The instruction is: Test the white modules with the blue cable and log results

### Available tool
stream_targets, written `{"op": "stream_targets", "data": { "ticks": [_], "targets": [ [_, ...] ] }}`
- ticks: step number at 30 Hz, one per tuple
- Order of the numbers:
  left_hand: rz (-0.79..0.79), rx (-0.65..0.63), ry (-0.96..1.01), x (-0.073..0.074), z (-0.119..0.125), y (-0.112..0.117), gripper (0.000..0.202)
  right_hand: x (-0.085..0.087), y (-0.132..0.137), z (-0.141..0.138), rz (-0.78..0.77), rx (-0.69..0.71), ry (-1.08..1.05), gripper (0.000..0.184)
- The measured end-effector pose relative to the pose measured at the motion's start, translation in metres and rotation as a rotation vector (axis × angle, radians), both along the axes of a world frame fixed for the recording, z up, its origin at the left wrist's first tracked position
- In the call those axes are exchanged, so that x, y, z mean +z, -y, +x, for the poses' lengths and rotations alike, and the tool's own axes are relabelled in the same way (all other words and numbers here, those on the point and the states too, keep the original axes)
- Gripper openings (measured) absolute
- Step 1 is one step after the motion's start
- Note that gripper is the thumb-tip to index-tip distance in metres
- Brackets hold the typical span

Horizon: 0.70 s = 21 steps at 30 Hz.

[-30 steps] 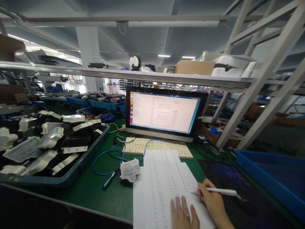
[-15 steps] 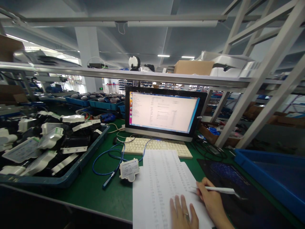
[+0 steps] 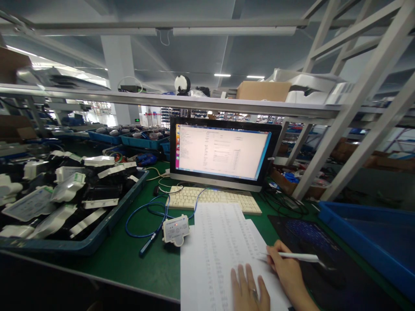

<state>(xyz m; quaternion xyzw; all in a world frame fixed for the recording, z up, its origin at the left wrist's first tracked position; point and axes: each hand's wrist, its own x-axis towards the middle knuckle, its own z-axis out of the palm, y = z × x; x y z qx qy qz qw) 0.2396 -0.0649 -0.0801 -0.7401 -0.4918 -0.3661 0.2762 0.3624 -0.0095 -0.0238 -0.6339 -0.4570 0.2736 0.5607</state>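
Note:
Printed paper sheets (image 3: pixel 212 255) lie overlapped on the green table, reaching up to the keyboard. My left hand (image 3: pixel 249 289) rests flat on them with its fingers spread; a ring shows on one finger. To its right, my right hand (image 3: pixel 287 270) is closed around a white pen (image 3: pixel 300 257), whose tip is at the right part of the printed columns. Just left of the papers sits a white labelled module (image 3: pixel 176 231) with a small red light on its face. A blue cable (image 3: pixel 128 226) with a blue plug end loops beside it.
A monitor (image 3: pixel 222 153) stands behind a cream keyboard (image 3: pixel 214 198). On the left, a blue bin (image 3: pixel 121 214) holds several white-and-black units. To the right are a dark mouse pad (image 3: pixel 301 231), a mouse and a blue tray (image 3: pixel 356 235). A shelf (image 3: pixel 194 101) crosses above the monitor.
A red light now shows on the white module, where none was visible before. Both hands and the pen stay in nearly the same place.

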Motion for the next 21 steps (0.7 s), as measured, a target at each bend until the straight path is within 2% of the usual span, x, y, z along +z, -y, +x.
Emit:
{"op": "stream_targets", "data": {
  "ticks": [7, 12, 16, 21],
  "targets": [
    [-0.075, -0.015, -0.047, -0.001, 0.0, 0.003, 0.015, 0.003, 0.001, -0.002, 0.035, -0.004, -0.041, 0.034],
    [-0.209, -0.057, -0.028, 0.015, -0.008, 0.013, 0.029, 0.005, 0.0, -0.001, 0.134, -0.098, -0.171, 0.031],
    [-0.294, -0.119, -0.119, 0.03, -0.018, 0.017, 0.033, 0.005, 0.001, 0.003, 0.105, -0.094, -0.075, 0.027],
    [-0.331, -0.123, -0.139, 0.035, -0.019, 0.021, 0.035, 0.008, 0.004, 0.001, 0.081, 0.027, 0.068, 0.022]
  ]
}}
